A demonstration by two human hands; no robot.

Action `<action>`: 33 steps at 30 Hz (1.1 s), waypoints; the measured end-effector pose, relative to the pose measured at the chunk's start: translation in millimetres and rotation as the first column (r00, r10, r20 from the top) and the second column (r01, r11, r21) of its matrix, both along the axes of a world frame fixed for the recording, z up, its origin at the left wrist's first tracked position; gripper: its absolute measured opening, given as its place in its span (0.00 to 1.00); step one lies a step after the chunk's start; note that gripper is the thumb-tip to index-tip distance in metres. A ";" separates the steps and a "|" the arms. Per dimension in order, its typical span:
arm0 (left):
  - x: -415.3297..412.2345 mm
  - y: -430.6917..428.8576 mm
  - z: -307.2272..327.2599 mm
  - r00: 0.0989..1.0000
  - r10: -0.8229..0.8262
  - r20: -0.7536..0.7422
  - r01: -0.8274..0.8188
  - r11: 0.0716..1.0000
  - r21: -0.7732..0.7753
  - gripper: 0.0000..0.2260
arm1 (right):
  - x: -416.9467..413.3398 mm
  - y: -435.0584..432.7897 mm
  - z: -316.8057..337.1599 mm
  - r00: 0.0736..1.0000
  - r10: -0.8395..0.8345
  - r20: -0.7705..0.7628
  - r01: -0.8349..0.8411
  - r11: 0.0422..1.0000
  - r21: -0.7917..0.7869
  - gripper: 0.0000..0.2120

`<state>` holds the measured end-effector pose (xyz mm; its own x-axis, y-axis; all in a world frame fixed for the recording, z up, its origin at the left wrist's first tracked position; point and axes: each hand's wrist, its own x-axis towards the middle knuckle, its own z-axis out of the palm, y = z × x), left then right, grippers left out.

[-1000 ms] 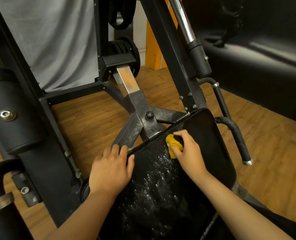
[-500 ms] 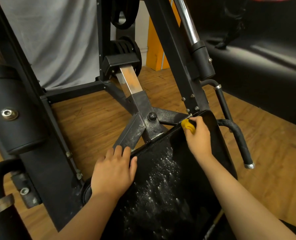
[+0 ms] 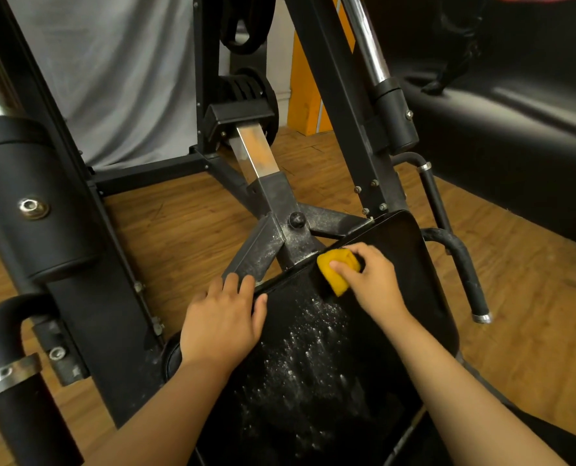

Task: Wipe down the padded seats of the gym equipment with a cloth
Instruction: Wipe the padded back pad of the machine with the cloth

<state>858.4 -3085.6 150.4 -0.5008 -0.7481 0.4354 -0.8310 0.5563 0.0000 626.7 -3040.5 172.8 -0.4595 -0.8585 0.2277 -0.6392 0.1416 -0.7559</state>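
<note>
Moved: my right hand has drawn the yellow cloth back from the far right corner of the padded seat to about the middle of its far edge. My left hand has stayed where it was.
Head view, hands: they are apart. The right one has its fingers bunched over the cloth and presses it onto the seat. The left lies flat on the seat's left edge with straight fingers reaching past the rim and grips nothing.
Head view, seat: it lies dark and glossy under both hands. White foam is spread over its middle and near part, so I judge most of the wiping is still to do.
Risk, overshoot: a stroke carried past the far rim would drag the cloth onto the dusty metal seat post and bring grit back onto the pad.
Risk, slip: the foam looks slick. If my bracing left hand slides into it, I lose my hold on the seat.
Risk, drips: pushing foam outward could send it over the edge onto the wooden floor.
Around: a black roller pad stands at the left, weight plates are behind the post, and a chrome rod slants overhead.
In the way: the curved side handle stands just beside the right edge, and the black upright meets the far corner, so both cramp strokes there.
</note>
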 end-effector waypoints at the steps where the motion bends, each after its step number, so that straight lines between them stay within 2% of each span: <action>1: 0.0 -0.1 -0.1 1.000 -0.002 -0.002 0.002 1.000 -0.002 0.17 | 0.6 -4.3 0.3 1.000 -0.016 0.026 0.016 1.000 0.011 0.10; 4: 0.1 0.0 0.4 1.000 -0.003 -0.006 0.003 1.000 -0.002 0.17 | 0.6 -12.7 3.9 0.996 -0.076 0.053 0.075 0.997 0.027 0.11; 7: 0.1 -0.5 -0.5 1.000 -0.004 -0.008 0.004 1.000 -0.007 0.17 | -8.2 -11.8 6.7 0.975 -0.218 0.033 0.218 0.976 0.006 0.12; 10: 0.0 -0.8 -0.5 1.000 -0.006 -0.006 0.006 1.000 -0.014 0.17 | 1.3 -6.0 5.4 0.947 -0.312 0.077 0.313 0.950 -0.007 0.13; 13: -0.2 -0.2 0.1 1.000 -0.008 -0.001 0.008 1.000 -0.015 0.17 | 41.6 -3.0 5.9 0.963 -0.256 0.083 0.261 0.963 -0.064 0.14; 17: -0.1 0.2 0.1 1.000 0.002 0.005 -0.002 1.000 -0.008 0.17 | 91.1 -1.0 1.4 0.996 -0.093 0.003 0.093 0.991 -0.096 0.15; 20: -0.1 0.5 -0.1 1.000 0.000 0.001 0.000 1.000 0.000 0.17 | 84.5 3.8 -7.7 0.983 -0.160 0.090 0.168 0.982 -0.091 0.14; 25: 0.3 -0.3 0.6 1.000 0.000 0.020 0.000 1.000 0.011 0.18 | 44.4 25.9 -38.5 0.872 -0.426 0.243 0.451 0.891 -0.058 0.12; 29: 0.5 0.0 1.1 0.999 0.003 0.035 -0.003 1.000 0.015 0.17 | 31.6 55.1 -68.6 0.691 -0.636 0.344 0.662 0.748 0.055 0.12; 31: 0.3 0.2 0.8 0.999 -0.001 0.034 0.000 1.000 0.017 0.17 | 33.6 57.7 -72.0 0.621 -0.697 0.360 0.712 0.693 0.113 0.14; 33: 0.1 0.4 0.6 0.999 -0.005 0.041 0.005 1.000 0.015 0.16 | 41.3 52.8 -65.1 0.627 -0.681 0.380 0.707 0.701 0.089 0.14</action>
<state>858.5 -3085.2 151.0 -0.5217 -0.7519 0.4031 -0.8278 0.5605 -0.0259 668.1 -2987.7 107.7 -0.9697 -0.2406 -0.0416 -0.0530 0.3737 -0.9260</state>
